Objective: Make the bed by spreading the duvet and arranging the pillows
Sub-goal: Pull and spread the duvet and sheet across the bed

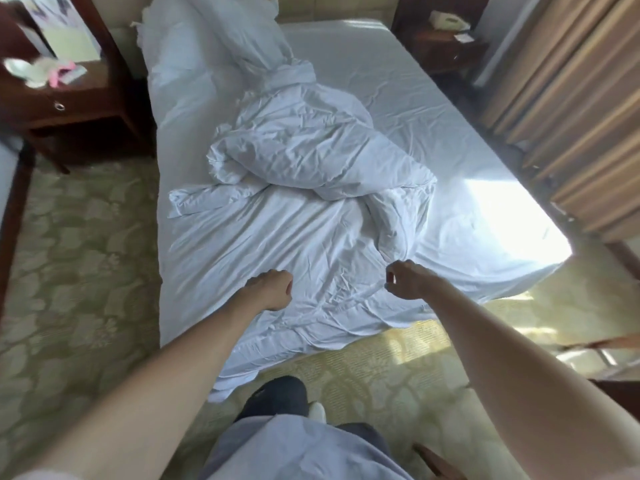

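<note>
Beyond hands, duvet bunched mid-bed.

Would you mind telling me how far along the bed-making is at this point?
Early stage. Done: nothing finished; the fitted sheet looks smooth, at least on the far right. In hand: the left hand and right hand, both closed, appear to grip the duvet at the foot end. Left: the duvet is bunched mid-bed, and the pillows sit heaped at the head's left corner.
</note>
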The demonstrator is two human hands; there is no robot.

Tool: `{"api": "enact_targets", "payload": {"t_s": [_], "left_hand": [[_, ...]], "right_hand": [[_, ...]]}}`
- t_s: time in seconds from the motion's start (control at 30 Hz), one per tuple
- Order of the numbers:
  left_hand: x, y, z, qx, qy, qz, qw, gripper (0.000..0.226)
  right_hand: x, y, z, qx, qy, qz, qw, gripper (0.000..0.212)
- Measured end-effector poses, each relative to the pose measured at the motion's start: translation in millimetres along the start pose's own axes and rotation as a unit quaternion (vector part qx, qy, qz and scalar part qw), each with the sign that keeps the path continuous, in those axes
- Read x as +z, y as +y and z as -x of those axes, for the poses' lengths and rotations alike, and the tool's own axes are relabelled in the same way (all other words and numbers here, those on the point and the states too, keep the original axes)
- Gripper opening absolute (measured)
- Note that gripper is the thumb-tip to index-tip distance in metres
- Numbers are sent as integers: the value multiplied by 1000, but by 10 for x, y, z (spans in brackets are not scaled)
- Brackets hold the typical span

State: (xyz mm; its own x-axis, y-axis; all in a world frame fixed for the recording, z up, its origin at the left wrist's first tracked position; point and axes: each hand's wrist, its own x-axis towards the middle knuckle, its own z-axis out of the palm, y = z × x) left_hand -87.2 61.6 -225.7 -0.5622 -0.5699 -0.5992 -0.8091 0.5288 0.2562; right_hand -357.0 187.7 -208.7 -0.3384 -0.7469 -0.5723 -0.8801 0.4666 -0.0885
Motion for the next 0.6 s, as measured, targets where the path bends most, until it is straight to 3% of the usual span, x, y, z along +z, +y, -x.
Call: {"api": "enact_targets", "payload": {"t_s": [0.6], "left_hand": [[-480,1713,-2026,33,-30,19,999,13]], "right_hand": [[-878,1558,-1496,19,-45,37,998,20]]}}
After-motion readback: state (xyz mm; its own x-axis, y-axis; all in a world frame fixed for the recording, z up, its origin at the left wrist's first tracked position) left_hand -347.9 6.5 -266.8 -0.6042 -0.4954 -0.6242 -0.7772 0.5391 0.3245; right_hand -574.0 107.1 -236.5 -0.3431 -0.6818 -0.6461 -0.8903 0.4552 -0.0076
